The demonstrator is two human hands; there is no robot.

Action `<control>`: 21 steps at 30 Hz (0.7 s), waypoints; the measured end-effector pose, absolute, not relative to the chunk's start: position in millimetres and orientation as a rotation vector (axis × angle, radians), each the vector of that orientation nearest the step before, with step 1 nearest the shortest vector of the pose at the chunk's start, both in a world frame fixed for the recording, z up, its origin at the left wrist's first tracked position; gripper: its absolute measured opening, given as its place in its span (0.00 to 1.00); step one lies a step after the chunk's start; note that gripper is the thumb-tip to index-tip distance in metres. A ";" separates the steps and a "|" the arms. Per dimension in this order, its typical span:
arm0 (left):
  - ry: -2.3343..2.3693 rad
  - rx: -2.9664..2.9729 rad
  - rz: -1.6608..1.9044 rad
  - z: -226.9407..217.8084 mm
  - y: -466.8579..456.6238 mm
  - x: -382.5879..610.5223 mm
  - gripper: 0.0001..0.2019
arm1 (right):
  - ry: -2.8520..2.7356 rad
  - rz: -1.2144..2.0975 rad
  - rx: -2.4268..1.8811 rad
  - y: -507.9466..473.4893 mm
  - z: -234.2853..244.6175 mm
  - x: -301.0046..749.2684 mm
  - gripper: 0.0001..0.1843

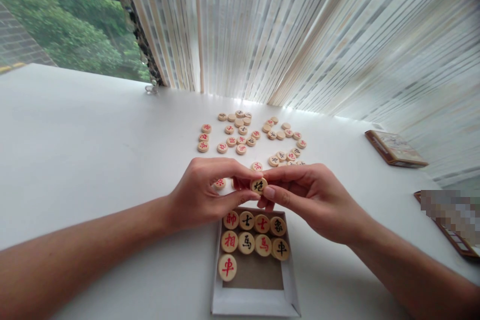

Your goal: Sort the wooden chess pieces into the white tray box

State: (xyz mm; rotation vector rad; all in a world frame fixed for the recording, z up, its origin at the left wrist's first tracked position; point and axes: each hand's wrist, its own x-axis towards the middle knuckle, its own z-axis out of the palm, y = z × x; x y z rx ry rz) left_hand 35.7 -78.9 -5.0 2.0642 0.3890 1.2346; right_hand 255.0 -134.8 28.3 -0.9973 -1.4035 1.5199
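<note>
Between the fingertips of both hands is a round wooden Chinese chess piece (258, 186) with a black character, its face turned toward me. My left hand (210, 187) pinches it from the left, and my right hand (305, 200) grips it from the right. Just below them lies a shallow white box (251, 302). Inside it, two full rows and one single red-marked piece (227, 267) at the left of a third row sit face up. The box's grey-brown floor shows beside that piece. A few loose pieces behind my hands are partly hidden.
Many loose chess pieces (241, 140) lie scattered on the white table (112, 160), some face down. A flat brown box (396, 148) rests at the right, with another framed item (450, 232) nearer, partly blurred. Striped curtains (240, 25) hang behind the table.
</note>
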 end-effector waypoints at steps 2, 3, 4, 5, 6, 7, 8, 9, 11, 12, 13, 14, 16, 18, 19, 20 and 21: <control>0.392 2.058 1.233 -4.4 -78.1 35.8 0.11 | -1.421 1.500 -0.985 -134.0 28.4 255.6 0.14; 0.393 2.052 1.233 -4.2 -78.0 35.9 0.11 | -1.426 1.486 -0.983 -133.6 28.4 255.7 0.14; 0.393 2.044 1.232 -3.9 -77.9 36.0 0.11 | -1.428 1.468 -0.983 -133.3 28.3 255.7 0.14; 0.395 2.032 1.234 -3.8 -78.0 36.2 0.10 | -1.428 1.447 -0.983 -132.9 28.2 255.5 0.14; 0.399 2.018 1.233 -3.8 -78.1 36.3 0.10 | -1.429 1.421 -0.985 -132.7 28.1 255.2 0.14; 0.404 2.003 1.232 -4.0 -78.4 36.6 0.10 | -1.436 1.392 -0.990 -132.5 27.9 254.8 0.14; 0.411 1.988 1.229 -4.4 -78.8 36.8 0.10 | -1.446 1.358 -0.998 -132.4 27.7 254.5 0.14; 0.418 1.974 1.226 -5.0 -79.2 37.1 0.10 | -1.459 1.319 -1.009 -132.4 27.3 254.1 0.14; 0.427 1.936 1.221 -6.8 -80.0 37.6 0.11 | -1.488 1.230 -1.031 -132.7 26.2 253.8 0.13; 0.430 1.914 1.220 -7.8 -80.3 37.9 0.11 | -1.504 1.184 -1.041 -133.0 25.4 253.8 0.13; 0.432 1.892 1.224 -8.7 -80.6 38.1 0.11 | -1.523 1.135 -1.050 -133.3 24.4 254.0 0.12; 0.435 1.872 1.227 -9.4 -80.8 38.4 0.12 | -1.546 1.083 -1.059 -133.7 23.2 254.3 0.11; 0.442 1.846 1.236 -10.2 -81.1 38.8 0.12 | -1.603 0.978 -1.074 -134.6 20.4 255.4 0.10; 0.442 1.834 1.244 -10.2 -81.1 39.2 0.13 | -1.663 0.876 -1.082 -135.4 17.9 256.8 0.10; 0.441 1.831 1.247 -10.0 -81.1 39.4 0.13 | -1.694 0.829 -1.084 -135.8 16.9 257.5 0.10; 0.440 1.830 1.251 -9.8 -81.1 39.5 0.12 | -1.723 0.783 -1.086 -136.1 16.2 258.2 0.10; 0.438 1.829 1.255 -9.7 -81.1 39.6 0.12 | -1.750 0.739 -1.088 -136.2 15.7 258.7 0.10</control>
